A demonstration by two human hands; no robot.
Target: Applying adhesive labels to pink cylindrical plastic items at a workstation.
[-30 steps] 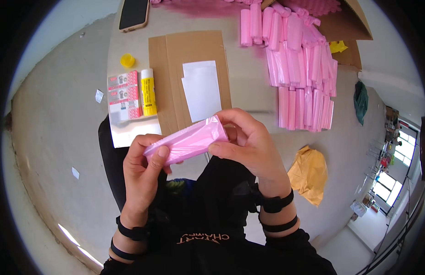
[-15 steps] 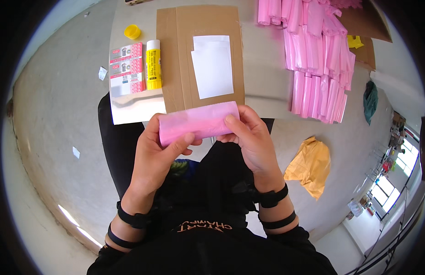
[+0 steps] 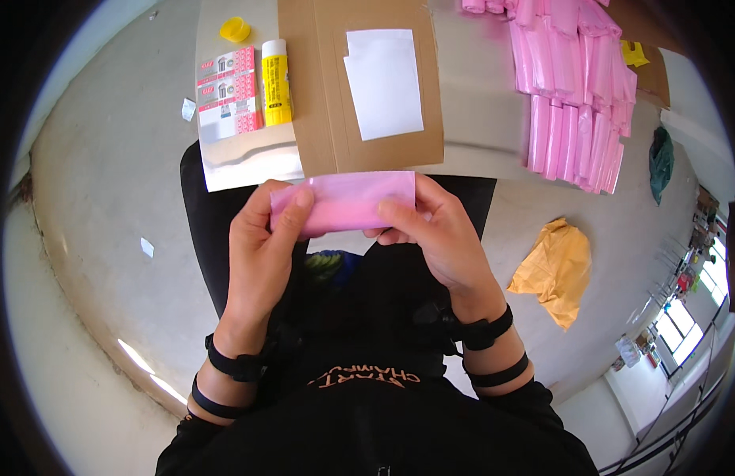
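Note:
I hold a flat pink paper packet [image 3: 347, 202] level in front of my lap, just below the table's near edge. My left hand [image 3: 260, 254] grips its left end with the thumb on top. My right hand [image 3: 443, 234] pinches its right end and lower edge. Directly beyond it on the table lies a brown cardboard sheet [image 3: 320, 103] with a white paper rectangle [image 3: 383, 83] on it.
A yellow glue stick [image 3: 275, 83] and its yellow cap [image 3: 235, 30] lie left of the cardboard, beside pink-and-white printed cards [image 3: 228, 95]. Rows of pink packets [image 3: 577, 95] fill the table's right side. A crumpled yellow bag [image 3: 554, 270] and paper scraps lie on the floor.
The pink packet has gone from tilted to level and flattened out between both hands, and my view has shifted closer to the table's near edge.

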